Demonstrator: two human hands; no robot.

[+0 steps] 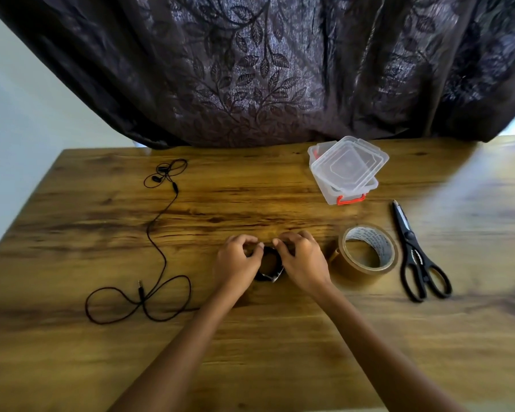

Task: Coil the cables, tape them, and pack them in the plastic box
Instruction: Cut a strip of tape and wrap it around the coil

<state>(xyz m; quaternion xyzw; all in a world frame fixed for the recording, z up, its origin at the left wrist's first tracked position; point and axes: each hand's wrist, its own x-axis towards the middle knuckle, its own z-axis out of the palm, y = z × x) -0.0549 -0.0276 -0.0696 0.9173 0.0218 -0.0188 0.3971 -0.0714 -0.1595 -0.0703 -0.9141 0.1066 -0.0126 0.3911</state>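
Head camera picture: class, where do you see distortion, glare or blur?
Head view: wide-angle distortion splays the brown wooden table's edges; glare and smear wash its far right; the thin black earphone cable and black-handled scissors look sharp; the small black coiled cable looks soft.

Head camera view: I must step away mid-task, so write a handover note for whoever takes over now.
Left hand and right hand both pinch a small black coiled cable on the table; tape on it unclear.
Earphone cable lies uncoiled at left.
Tape roll and scissors lie at right; plastic box stands behind them, lid loose on top.
Done: one coil formed.
Left: tape it, coil and tape the earphone cable, pack both in the box.
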